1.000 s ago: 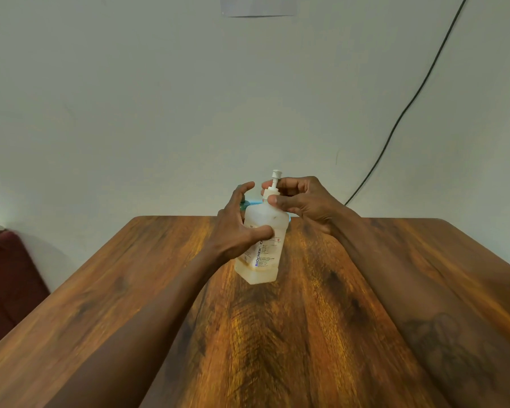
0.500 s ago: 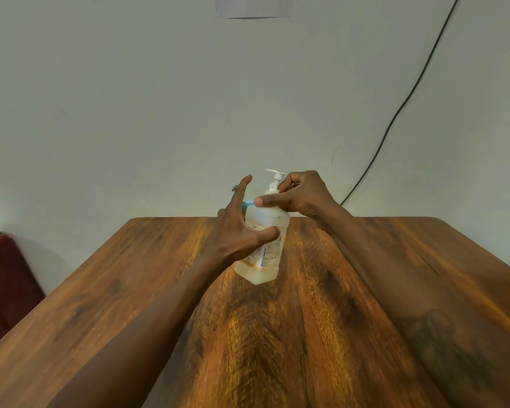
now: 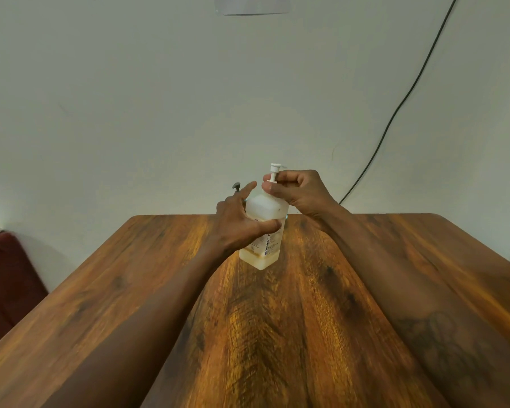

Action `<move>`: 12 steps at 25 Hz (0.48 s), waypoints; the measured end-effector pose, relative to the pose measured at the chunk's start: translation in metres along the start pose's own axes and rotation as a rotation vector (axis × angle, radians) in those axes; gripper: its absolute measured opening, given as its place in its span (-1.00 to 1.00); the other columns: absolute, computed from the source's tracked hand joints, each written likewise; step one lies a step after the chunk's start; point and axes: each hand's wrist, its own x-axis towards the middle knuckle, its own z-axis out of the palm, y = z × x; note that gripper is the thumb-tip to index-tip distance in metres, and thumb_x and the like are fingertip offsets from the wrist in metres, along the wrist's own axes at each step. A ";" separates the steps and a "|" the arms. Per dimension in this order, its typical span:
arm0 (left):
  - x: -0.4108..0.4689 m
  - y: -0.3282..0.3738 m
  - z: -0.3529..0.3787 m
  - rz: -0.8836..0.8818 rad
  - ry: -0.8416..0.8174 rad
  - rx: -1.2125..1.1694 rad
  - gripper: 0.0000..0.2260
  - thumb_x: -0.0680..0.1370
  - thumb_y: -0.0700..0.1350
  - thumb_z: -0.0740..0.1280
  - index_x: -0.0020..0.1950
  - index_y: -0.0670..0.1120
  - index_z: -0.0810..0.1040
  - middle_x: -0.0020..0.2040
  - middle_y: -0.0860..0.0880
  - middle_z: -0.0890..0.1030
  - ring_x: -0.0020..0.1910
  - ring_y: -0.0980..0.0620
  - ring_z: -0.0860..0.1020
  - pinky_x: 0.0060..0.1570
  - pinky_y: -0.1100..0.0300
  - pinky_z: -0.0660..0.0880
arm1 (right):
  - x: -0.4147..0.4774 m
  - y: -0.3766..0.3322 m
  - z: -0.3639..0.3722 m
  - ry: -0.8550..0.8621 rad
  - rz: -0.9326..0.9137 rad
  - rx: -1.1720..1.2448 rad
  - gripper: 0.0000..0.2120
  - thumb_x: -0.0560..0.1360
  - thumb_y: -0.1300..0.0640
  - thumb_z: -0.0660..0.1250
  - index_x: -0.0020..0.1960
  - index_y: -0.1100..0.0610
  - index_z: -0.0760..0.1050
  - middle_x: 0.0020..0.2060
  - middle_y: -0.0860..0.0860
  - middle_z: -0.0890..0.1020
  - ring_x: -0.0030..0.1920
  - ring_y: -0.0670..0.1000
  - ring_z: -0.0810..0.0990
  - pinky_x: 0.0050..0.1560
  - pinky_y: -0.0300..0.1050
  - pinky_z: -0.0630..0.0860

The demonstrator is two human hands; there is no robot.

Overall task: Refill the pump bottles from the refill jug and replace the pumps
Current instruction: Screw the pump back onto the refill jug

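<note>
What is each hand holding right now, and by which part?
Left hand grips the pump bottle round its body; right hand pinches the pump at its base.

We saw only a person's two arms, bare along their whole visible length. The left forearm [image 3: 147, 319] was lean and blurred towards the near edge of the view. The right forearm [image 3: 395, 275] carried a dark tattoo [image 3: 442, 346] on its upper side, soft in outline, and we could not make out its design. The left hand [image 3: 236, 228] and right hand [image 3: 301, 192] were bare, with long, slim fingers.
</note>
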 end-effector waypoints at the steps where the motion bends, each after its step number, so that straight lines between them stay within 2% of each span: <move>1: -0.001 0.000 0.001 0.017 -0.011 -0.017 -0.22 0.28 0.24 0.60 0.46 0.10 0.50 0.16 0.14 0.68 -0.01 0.18 0.67 -0.02 0.09 0.69 | -0.001 -0.001 0.003 0.099 -0.007 -0.084 -0.62 0.34 0.00 0.65 0.07 0.12 0.68 -0.04 -0.02 0.74 -0.01 -0.05 0.71 0.06 -0.11 0.67; 3: -0.005 0.003 0.002 0.012 -0.022 -0.044 -0.38 0.27 0.26 0.61 0.29 0.12 0.63 0.01 0.20 0.70 -0.12 0.25 0.68 -0.13 0.15 0.69 | -0.001 -0.002 0.005 0.202 -0.008 -0.223 -0.51 0.19 -0.18 0.68 -0.06 0.08 0.65 -0.16 -0.04 0.70 -0.14 -0.05 0.66 -0.06 -0.10 0.66; 5: -0.009 0.005 0.001 0.006 -0.012 -0.028 -0.38 0.26 0.27 0.61 0.26 0.09 0.65 -0.04 0.22 0.68 -0.16 0.27 0.68 -0.17 0.21 0.68 | 0.000 -0.002 0.006 0.121 -0.009 -0.263 -0.49 0.28 -0.23 0.62 0.07 0.07 0.64 -0.06 -0.02 0.71 -0.04 -0.04 0.68 0.05 -0.05 0.66; 7: -0.012 0.006 -0.001 0.006 0.001 -0.026 -0.40 0.26 0.26 0.60 0.26 0.12 0.65 -0.07 0.24 0.67 -0.16 0.29 0.67 -0.18 0.24 0.67 | 0.000 -0.004 0.005 -0.074 0.019 -0.094 -0.56 0.50 -0.04 0.51 0.32 0.08 0.56 0.16 0.01 0.68 0.18 -0.06 0.66 0.24 -0.04 0.60; 8: -0.013 0.007 -0.003 0.003 0.004 -0.031 -0.41 0.25 0.26 0.60 0.25 0.15 0.65 -0.08 0.24 0.67 -0.16 0.28 0.67 -0.17 0.23 0.67 | -0.002 -0.005 0.003 -0.155 0.032 -0.009 -0.58 0.56 0.11 0.45 0.40 0.11 0.50 0.23 0.04 0.66 0.24 -0.05 0.64 0.27 -0.07 0.58; 10: -0.016 0.006 -0.004 0.010 0.008 -0.019 -0.42 0.24 0.29 0.58 0.23 0.18 0.65 -0.06 0.21 0.69 -0.14 0.24 0.68 -0.16 0.18 0.68 | -0.004 -0.005 -0.002 -0.216 0.001 -0.013 -0.54 0.55 0.30 0.43 0.42 0.19 0.47 0.21 0.07 0.68 0.21 -0.05 0.67 0.22 -0.15 0.60; 12: -0.020 0.006 -0.004 0.007 0.026 -0.009 -0.40 0.24 0.30 0.57 0.24 0.16 0.65 -0.02 0.18 0.70 -0.13 0.22 0.69 -0.16 0.15 0.68 | -0.004 -0.005 -0.001 -0.110 -0.068 -0.155 -0.50 0.41 0.21 0.60 0.32 0.17 0.57 0.06 0.03 0.74 0.07 -0.09 0.72 0.14 -0.13 0.65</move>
